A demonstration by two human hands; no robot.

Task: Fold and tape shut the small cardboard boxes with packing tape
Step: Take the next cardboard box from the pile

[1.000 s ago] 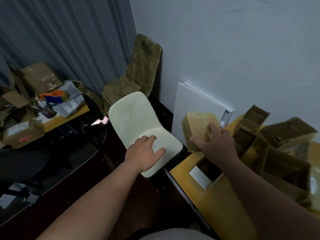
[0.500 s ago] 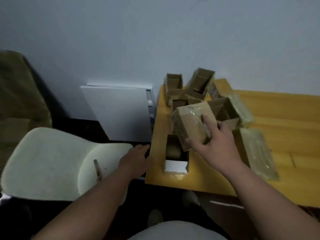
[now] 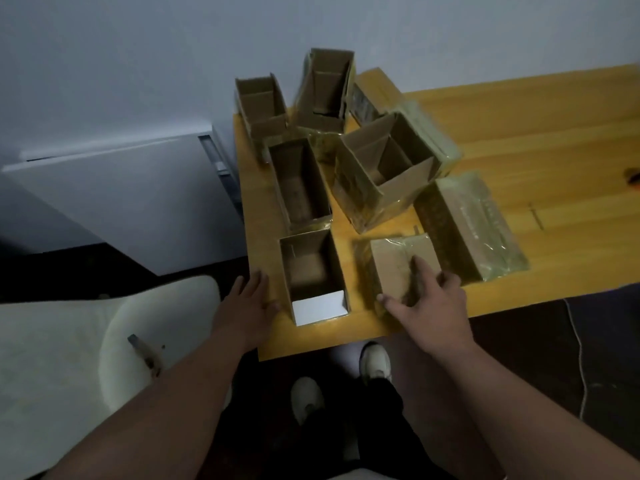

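A small closed cardboard box wrapped in clear tape (image 3: 391,265) sits on the wooden table (image 3: 536,133) near its front edge. My right hand (image 3: 429,306) holds the box's near end, thumb at its left side and fingers over its top. Just left of it stands an open box with a white flap (image 3: 308,271). My left hand (image 3: 247,306) lies flat on the table's front left corner, touching nothing else. Behind stand several open boxes, among them a long one (image 3: 298,181) and a large one (image 3: 381,168). No tape roll is in view.
A long taped box (image 3: 474,223) lies right of the held box. A pale chair (image 3: 69,341) stands left of the table with a small tool (image 3: 145,351) on its seat. A white panel (image 3: 121,195) leans on the wall. My shoes (image 3: 306,398) are under the table's edge.
My view swung from the chair to the table. My right hand carried the taped box down onto the table's front. My left hand moved off the chair onto the table's corner.
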